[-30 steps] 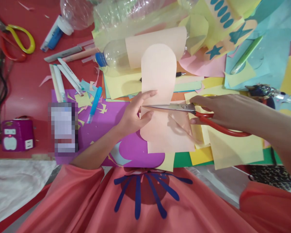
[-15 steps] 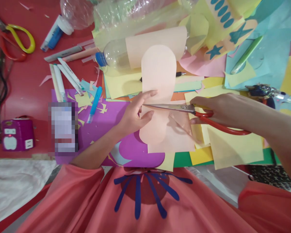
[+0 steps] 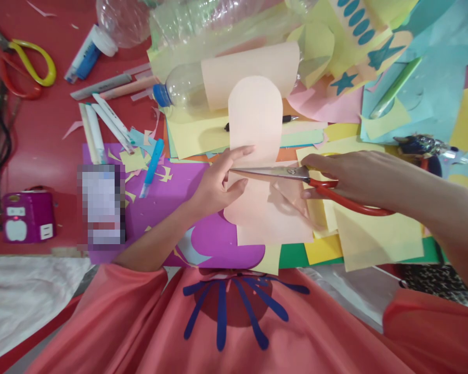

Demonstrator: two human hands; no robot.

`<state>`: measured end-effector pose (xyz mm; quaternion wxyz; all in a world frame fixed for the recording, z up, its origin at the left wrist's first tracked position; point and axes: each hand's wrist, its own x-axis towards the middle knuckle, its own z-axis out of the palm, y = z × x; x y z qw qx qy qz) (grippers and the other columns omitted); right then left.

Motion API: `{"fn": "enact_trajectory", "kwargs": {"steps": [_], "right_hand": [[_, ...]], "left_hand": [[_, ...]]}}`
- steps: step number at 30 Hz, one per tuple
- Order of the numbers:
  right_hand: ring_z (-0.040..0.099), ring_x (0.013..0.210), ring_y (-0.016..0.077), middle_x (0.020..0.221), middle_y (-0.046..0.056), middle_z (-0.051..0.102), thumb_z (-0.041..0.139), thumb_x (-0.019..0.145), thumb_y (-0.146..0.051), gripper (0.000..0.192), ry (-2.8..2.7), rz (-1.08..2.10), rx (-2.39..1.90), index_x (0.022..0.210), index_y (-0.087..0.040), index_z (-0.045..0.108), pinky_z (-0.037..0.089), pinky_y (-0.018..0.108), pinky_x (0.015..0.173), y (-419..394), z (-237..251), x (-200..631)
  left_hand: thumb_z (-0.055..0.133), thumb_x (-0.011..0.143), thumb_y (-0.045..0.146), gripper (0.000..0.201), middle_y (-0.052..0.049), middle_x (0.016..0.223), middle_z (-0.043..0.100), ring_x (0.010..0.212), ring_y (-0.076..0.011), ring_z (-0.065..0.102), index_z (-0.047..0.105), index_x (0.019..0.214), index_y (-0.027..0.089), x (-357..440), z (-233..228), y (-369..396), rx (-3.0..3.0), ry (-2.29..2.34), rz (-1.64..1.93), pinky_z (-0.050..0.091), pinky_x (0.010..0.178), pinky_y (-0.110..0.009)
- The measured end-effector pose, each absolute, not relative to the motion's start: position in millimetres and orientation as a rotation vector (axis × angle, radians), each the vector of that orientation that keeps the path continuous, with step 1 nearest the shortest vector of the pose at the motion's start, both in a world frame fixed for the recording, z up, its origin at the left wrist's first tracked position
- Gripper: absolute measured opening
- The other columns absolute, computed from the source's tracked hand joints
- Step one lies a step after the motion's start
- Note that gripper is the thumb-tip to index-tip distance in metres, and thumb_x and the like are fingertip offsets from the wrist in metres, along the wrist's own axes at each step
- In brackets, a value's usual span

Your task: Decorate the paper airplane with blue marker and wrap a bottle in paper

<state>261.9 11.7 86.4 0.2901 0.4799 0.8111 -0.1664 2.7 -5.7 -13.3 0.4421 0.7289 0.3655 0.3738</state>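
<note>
Pinching the peach paper at its left edge, the left hand is closing thumb and fingers on the sheet just where the blades arrive; index finger lying on top, thumb below the cut line. The right hand is gripping the red scissors, fingers curled through the loops, blades nearly shut and lying flat across the paper, tips pointing to 9 o'clock and almost touching the left fingertips.

The paper is standing between the hands, rounded end toward 12 o'clock, a second rounded lobe showing at 6 o'clock below the blades, with a squarer peach piece under it.

Judging the cut: it is nearly through the width, so the last snip is wanting short strokes, tips kept clear of the left index finger. Holding the sheet taut on both sides of the line is helping the blades run straight; letting the lower lobe sag could tear the final bit.

Outward: a clear bottle with a blue cap and a peach wrap is lying at 12 o'clock. Purple sheet at 8 o'clock, yellow sheets at 4 o'clock. Markers are scattered at 10 o'clock, yellow scissors farther out on the red table. A small purple box is sitting at 9 o'clock.
</note>
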Motion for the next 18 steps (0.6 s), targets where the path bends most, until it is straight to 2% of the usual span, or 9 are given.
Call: {"fn": "enact_trajectory", "kwargs": {"steps": [3,6,9,12,15,18], "right_hand": [[0.064,0.059,0.0284,0.067,0.009,0.067,0.041,0.093,-0.059,0.049,2.174,-0.473,1.284,0.120,-0.021,0.055,0.029,0.029,0.050,13.0,84.0,262.4],[0.061,0.054,0.0257,0.067,0.006,0.066,0.045,0.091,-0.058,0.046,2.177,-0.456,1.288,0.120,-0.024,0.056,0.029,0.028,0.048,13.6,81.7,264.2],[0.060,0.053,0.0245,0.064,0.006,0.065,0.046,0.091,-0.054,0.043,2.162,-0.430,1.278,0.120,-0.023,0.058,0.029,0.028,0.048,13.4,83.1,264.5],[0.059,0.053,0.0239,0.061,0.007,0.063,0.045,0.093,-0.048,0.040,2.179,-0.403,1.274,0.119,-0.021,0.059,0.028,0.028,0.049,13.1,84.6,264.5],[0.060,0.054,0.0236,0.062,0.006,0.064,0.045,0.091,-0.055,0.043,2.213,-0.398,1.284,0.117,-0.024,0.060,0.028,0.027,0.049,13.0,82.0,266.3],[0.063,0.057,0.0260,0.066,0.008,0.068,0.041,0.090,-0.064,0.050,2.208,-0.456,1.362,0.113,-0.024,0.060,0.033,0.028,0.050,10.5,77.7,270.4]], "left_hand": [[0.048,0.095,0.057,0.048,-0.004,0.137,0.055,0.053,-0.0034,0.048,0.038,0.139,0.041,2.1,-14.9,-5.8,1.804,0.914,0.921,0.040,0.042,-0.019],[0.049,0.095,0.055,0.049,-0.002,0.135,0.056,0.058,-0.0069,0.054,0.036,0.140,0.043,1.6,-16.9,-5.8,1.822,0.940,0.907,0.051,0.049,-0.025],[0.050,0.094,0.054,0.049,-0.002,0.134,0.057,0.072,-0.0134,0.063,0.036,0.140,0.043,2.0,-18.2,-5.7,1.865,0.950,0.928,0.059,0.062,-0.032],[0.049,0.095,0.053,0.048,-0.003,0.137,0.056,0.084,-0.0174,0.067,0.038,0.140,0.041,2.9,-18.2,-5.5,1.891,0.943,0.941,0.061,0.071,-0.036],[0.049,0.095,0.050,0.046,-0.003,0.137,0.056,0.100,-0.0217,0.067,0.039,0.139,0.039,2.7,-16.9,-3.9,1.923,0.945,0.945,0.061,0.083,-0.040],[0.047,0.096,0.048,0.046,-0.004,0.137,0.055,0.122,-0.0262,0.060,0.040,0.139,0.033,-0.2,-14.8,0.6,1.971,0.949,0.983,0.055,0.099,-0.045]]}}
